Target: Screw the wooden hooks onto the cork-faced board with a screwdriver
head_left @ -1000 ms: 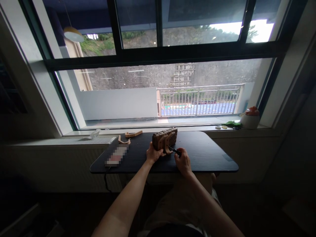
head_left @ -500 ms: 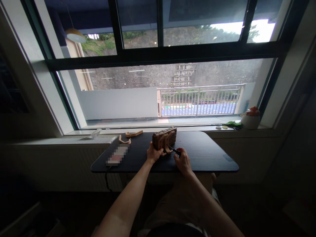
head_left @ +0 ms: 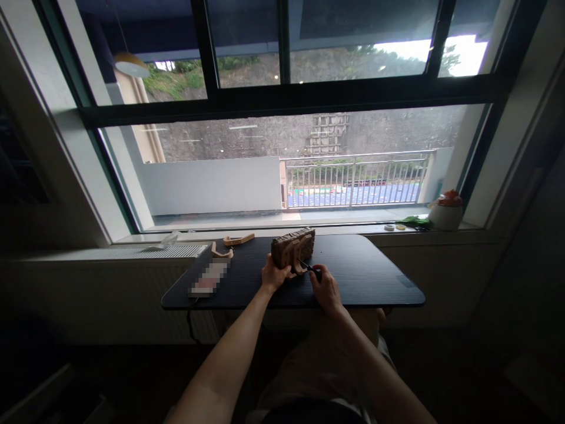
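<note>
A brown wooden block-shaped assembly (head_left: 293, 247) with curved wooden pieces fitted on its near side stands on the dark table (head_left: 366, 277) by the window. My left hand (head_left: 274, 275) is closed round its near left end. My right hand (head_left: 325, 288) is closed on a thin dark tool (head_left: 308, 268), its tip resting at a curved piece on the assembly's near side.
Two loose curved wooden pieces (head_left: 229, 244) lie at the table's far left, a blurred flat item (head_left: 208, 280) nearer. On the sill stand a white and orange pot (head_left: 445, 213), small rings (head_left: 395, 227) and a clear item (head_left: 165, 240). My knees are under the table.
My right hand has edged slightly left, closer to the assembly, with the tool. My left hand keeps its hold.
</note>
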A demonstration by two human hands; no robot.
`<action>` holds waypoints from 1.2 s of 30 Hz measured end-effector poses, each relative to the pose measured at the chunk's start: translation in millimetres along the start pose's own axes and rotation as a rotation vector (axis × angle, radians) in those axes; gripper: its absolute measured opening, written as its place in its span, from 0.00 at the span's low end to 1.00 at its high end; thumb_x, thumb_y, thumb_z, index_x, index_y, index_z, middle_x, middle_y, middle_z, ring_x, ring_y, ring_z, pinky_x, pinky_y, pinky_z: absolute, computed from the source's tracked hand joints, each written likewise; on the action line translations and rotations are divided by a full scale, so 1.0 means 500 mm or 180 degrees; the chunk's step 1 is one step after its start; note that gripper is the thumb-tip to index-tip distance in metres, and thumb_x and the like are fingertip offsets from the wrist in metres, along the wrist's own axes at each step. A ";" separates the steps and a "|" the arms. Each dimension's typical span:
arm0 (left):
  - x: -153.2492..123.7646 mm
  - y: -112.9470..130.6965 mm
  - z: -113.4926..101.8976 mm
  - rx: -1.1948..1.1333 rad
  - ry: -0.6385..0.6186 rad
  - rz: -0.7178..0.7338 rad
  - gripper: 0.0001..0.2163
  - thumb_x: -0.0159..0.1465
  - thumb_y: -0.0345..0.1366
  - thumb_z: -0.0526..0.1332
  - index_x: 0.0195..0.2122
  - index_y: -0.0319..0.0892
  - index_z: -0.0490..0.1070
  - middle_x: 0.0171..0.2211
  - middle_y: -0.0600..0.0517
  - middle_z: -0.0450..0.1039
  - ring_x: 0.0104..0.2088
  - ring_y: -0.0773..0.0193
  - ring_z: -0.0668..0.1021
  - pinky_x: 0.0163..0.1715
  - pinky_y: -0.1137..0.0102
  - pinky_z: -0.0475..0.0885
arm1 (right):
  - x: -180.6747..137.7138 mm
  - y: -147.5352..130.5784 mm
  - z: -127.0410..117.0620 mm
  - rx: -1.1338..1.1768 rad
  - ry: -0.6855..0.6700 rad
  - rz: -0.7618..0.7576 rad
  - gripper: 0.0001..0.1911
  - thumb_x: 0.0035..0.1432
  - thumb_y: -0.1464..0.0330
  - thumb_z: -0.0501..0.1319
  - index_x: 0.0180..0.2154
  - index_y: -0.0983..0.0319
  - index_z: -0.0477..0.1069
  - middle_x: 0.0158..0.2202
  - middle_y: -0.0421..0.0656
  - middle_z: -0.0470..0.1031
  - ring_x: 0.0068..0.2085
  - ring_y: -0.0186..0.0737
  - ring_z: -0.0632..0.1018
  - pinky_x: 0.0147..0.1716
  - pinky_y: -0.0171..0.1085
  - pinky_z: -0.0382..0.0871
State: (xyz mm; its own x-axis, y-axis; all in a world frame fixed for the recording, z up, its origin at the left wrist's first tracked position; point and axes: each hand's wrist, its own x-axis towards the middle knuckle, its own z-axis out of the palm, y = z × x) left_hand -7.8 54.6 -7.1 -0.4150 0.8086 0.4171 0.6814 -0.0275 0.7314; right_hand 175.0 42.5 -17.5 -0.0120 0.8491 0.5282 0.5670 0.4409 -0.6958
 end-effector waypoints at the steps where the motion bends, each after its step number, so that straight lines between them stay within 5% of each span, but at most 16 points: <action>1: 0.000 0.000 0.000 0.0003 -0.0004 -0.0001 0.24 0.51 0.41 0.66 0.47 0.45 0.58 0.40 0.49 0.75 0.42 0.55 0.78 0.40 0.66 0.69 | 0.000 -0.001 0.000 -0.0020 -0.0002 0.0034 0.17 0.55 0.61 0.52 0.45 0.60 0.66 0.37 0.45 0.74 0.36 0.43 0.75 0.35 0.40 0.65; 36: 0.000 0.008 0.000 0.0219 0.0048 -0.0069 0.26 0.50 0.46 0.65 0.47 0.44 0.59 0.42 0.48 0.74 0.44 0.55 0.77 0.41 0.67 0.69 | -0.001 -0.008 -0.005 -0.0107 -0.0037 0.0104 0.16 0.54 0.60 0.54 0.43 0.58 0.68 0.35 0.43 0.76 0.35 0.43 0.75 0.33 0.38 0.64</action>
State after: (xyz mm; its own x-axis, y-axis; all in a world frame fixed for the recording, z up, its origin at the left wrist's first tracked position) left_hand -5.3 54.7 -4.3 -0.4387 0.7997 0.4099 0.7117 0.0308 0.7018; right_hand 174.6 39.7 -13.6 -0.0025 0.8663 0.4996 0.5947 0.4029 -0.6957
